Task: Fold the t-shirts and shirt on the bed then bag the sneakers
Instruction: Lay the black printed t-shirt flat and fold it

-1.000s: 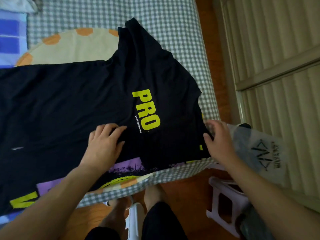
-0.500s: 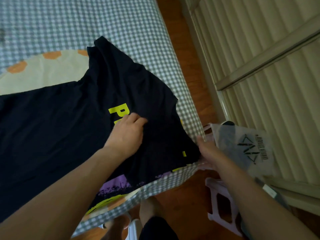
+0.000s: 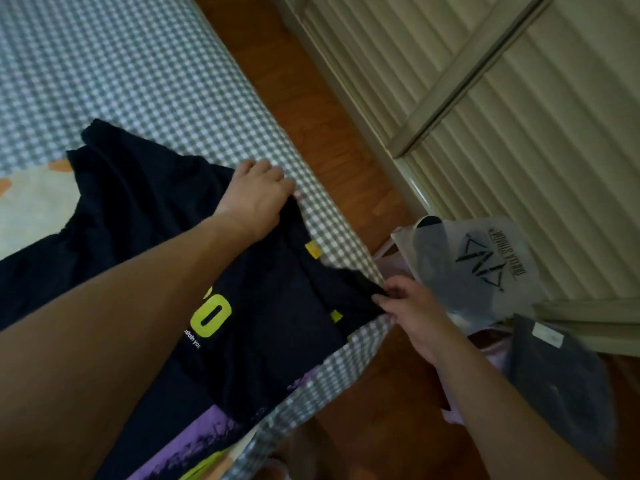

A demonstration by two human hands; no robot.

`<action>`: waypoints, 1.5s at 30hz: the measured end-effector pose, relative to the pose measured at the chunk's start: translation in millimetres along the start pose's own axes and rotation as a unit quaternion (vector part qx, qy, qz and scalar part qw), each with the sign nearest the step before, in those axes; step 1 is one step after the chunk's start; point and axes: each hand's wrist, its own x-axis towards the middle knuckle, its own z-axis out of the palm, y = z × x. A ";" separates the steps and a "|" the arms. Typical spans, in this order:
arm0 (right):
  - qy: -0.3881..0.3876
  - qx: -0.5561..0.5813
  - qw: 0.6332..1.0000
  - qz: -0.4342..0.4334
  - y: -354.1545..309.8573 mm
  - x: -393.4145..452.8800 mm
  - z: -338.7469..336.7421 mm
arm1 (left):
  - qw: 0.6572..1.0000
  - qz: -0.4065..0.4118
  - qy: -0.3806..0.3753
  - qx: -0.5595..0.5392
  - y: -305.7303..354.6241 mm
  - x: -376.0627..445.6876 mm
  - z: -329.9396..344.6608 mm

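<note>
A black t-shirt (image 3: 145,209) with yellow-green lettering lies spread on the checked bed (image 3: 131,84). My left hand (image 3: 258,195) grips the shirt's right-hand edge near the side of the bed, fingers curled over the cloth. My right hand (image 3: 407,306) pinches the shirt's near corner at the bed's corner. Under the black shirt a purple printed garment (image 3: 197,441) sticks out at the near edge. A translucent bag (image 3: 485,268) with a black logo stands to the right of the bed; something dark shows inside it.
A cream and orange cloth (image 3: 31,202) lies on the bed at the left. A dark grey bag (image 3: 568,386) lies on a pale stool at the right. Slatted cupboard doors (image 3: 502,98) line the right side, with a strip of wood floor (image 3: 311,98) between them and the bed.
My left hand slid from the shirt's printed middle to its right edge. My right hand kept hold of the near corner. My head turned right, so the bed shifted left in view.
</note>
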 end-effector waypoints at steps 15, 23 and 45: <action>0.136 -0.450 0.796 -0.382 -2.5 0.6 58.8 | 0.922 -0.311 0.059 -0.224 56.9 -215.5 37.8; 0.083 -0.388 0.873 -0.283 -47.0 21.0 117.2 | 0.928 -0.319 -0.018 -0.194 33.1 -307.4 50.7; -0.091 -0.645 0.510 -0.562 17.3 -35.1 220.0 | 0.868 -0.495 -0.002 -0.028 -27.9 -464.4 59.8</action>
